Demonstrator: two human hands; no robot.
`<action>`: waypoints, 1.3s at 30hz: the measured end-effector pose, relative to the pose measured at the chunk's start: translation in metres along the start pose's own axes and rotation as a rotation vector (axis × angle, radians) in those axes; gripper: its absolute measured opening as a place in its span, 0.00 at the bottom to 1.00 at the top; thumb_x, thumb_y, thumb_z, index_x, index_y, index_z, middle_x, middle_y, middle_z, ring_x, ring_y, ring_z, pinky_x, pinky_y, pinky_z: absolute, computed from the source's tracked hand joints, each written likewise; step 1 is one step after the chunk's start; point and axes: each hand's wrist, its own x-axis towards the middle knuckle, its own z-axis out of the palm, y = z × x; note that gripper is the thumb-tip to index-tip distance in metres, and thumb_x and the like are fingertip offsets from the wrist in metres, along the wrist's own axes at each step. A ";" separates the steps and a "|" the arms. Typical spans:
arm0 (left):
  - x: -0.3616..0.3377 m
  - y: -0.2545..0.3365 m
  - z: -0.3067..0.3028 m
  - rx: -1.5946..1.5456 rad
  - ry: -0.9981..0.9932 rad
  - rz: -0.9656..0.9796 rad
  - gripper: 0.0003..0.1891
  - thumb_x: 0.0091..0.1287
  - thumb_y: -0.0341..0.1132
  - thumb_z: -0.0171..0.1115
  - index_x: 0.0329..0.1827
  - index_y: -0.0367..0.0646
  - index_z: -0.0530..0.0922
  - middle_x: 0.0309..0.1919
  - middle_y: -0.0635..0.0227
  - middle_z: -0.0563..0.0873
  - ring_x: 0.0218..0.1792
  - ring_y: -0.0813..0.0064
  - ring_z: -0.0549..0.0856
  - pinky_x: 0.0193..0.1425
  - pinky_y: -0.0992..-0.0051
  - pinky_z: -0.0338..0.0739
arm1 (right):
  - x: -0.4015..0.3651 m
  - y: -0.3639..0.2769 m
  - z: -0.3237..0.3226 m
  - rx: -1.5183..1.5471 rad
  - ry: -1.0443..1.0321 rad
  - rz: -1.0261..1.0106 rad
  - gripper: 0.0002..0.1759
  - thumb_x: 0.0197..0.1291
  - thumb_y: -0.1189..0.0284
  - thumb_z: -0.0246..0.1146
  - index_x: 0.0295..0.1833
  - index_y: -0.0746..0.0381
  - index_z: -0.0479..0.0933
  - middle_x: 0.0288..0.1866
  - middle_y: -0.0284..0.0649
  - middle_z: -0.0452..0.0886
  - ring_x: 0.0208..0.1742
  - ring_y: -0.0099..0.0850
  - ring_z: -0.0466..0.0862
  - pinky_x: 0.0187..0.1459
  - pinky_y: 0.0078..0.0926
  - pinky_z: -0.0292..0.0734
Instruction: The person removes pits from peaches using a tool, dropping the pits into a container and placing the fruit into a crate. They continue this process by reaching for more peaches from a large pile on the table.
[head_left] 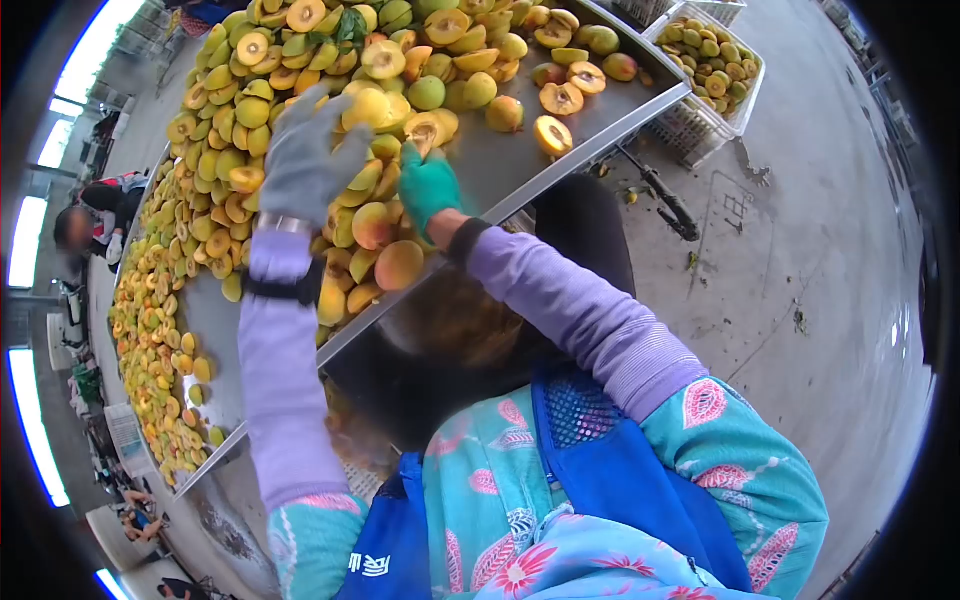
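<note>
My left hand [312, 160], in a grey glove, is over the heap of peaches with its fingers and thumb apart. It is nearest a yellow peach [368, 108] and appears to hold nothing. My right hand [428, 187], in a green glove, is closed at the near edge of the heap. At its fingertips is a peach half [430, 128], cut side showing; whether a small tool is also in the fist is hidden. Whole blushed peaches [399, 265] lie below my hands. Other halves, such as one with an orange cut face [553, 136], lie to the right.
The metal table [510, 172] has a raised rim and carries many peaches, most of them cut. A white crate [690, 140] of fruit stands on the concrete floor at the right. A person [100, 215] sits beyond the table at the left.
</note>
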 end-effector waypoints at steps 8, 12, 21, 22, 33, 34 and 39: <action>-0.218 0.001 -0.001 -0.267 0.445 -0.552 0.12 0.64 0.34 0.64 0.50 0.42 0.80 0.46 0.57 0.83 0.47 0.57 0.82 0.51 0.63 0.78 | 0.098 -0.037 -0.166 -0.799 0.088 -0.392 0.30 0.68 0.49 0.47 0.49 0.66 0.78 0.44 0.54 0.83 0.47 0.50 0.83 0.50 0.45 0.75; -0.266 0.032 0.009 -0.247 0.490 -0.772 0.12 0.63 0.33 0.65 0.49 0.42 0.80 0.45 0.57 0.82 0.44 0.56 0.82 0.48 0.63 0.79 | 0.161 0.002 -0.169 -0.831 0.115 -0.328 0.30 0.65 0.47 0.51 0.49 0.64 0.80 0.48 0.53 0.84 0.51 0.48 0.83 0.52 0.41 0.75; -0.209 0.012 -0.005 -0.112 -0.136 -0.774 0.36 0.56 0.56 0.68 0.62 0.40 0.74 0.50 0.50 0.82 0.49 0.46 0.82 0.54 0.56 0.76 | 0.127 0.005 -0.111 -0.524 -0.250 -0.456 0.34 0.63 0.42 0.54 0.55 0.62 0.79 0.51 0.54 0.83 0.54 0.49 0.81 0.56 0.38 0.73; -0.207 -0.003 -0.008 -0.211 -0.177 -0.767 0.37 0.56 0.56 0.68 0.63 0.39 0.73 0.51 0.50 0.82 0.49 0.46 0.82 0.55 0.57 0.76 | 0.120 0.003 -0.111 -0.577 -0.092 -0.534 0.32 0.65 0.44 0.54 0.54 0.63 0.80 0.50 0.55 0.83 0.54 0.49 0.82 0.56 0.38 0.73; -0.212 0.057 -0.028 -1.800 0.696 -0.845 0.25 0.76 0.48 0.50 0.63 0.34 0.72 0.57 0.57 0.79 0.50 0.65 0.82 0.56 0.67 0.79 | -0.153 -0.015 -0.044 -0.433 -0.713 -0.799 0.18 0.69 0.56 0.56 0.38 0.61 0.70 0.23 0.52 0.77 0.27 0.51 0.80 0.28 0.48 0.75; -0.211 0.063 -0.026 -1.470 0.646 -0.797 0.26 0.77 0.49 0.47 0.63 0.34 0.72 0.56 0.57 0.79 0.50 0.66 0.82 0.57 0.68 0.79 | -0.157 -0.012 -0.045 -0.470 -0.708 -0.835 0.19 0.69 0.55 0.56 0.37 0.61 0.69 0.21 0.52 0.77 0.25 0.52 0.80 0.27 0.48 0.74; -0.200 0.080 -0.028 -1.621 0.580 -0.880 0.28 0.80 0.50 0.37 0.59 0.32 0.75 0.56 0.59 0.80 0.53 0.71 0.80 0.60 0.73 0.75 | -0.154 0.003 -0.054 -0.479 -0.604 -0.851 0.20 0.70 0.56 0.54 0.39 0.64 0.69 0.18 0.51 0.76 0.22 0.53 0.79 0.23 0.49 0.73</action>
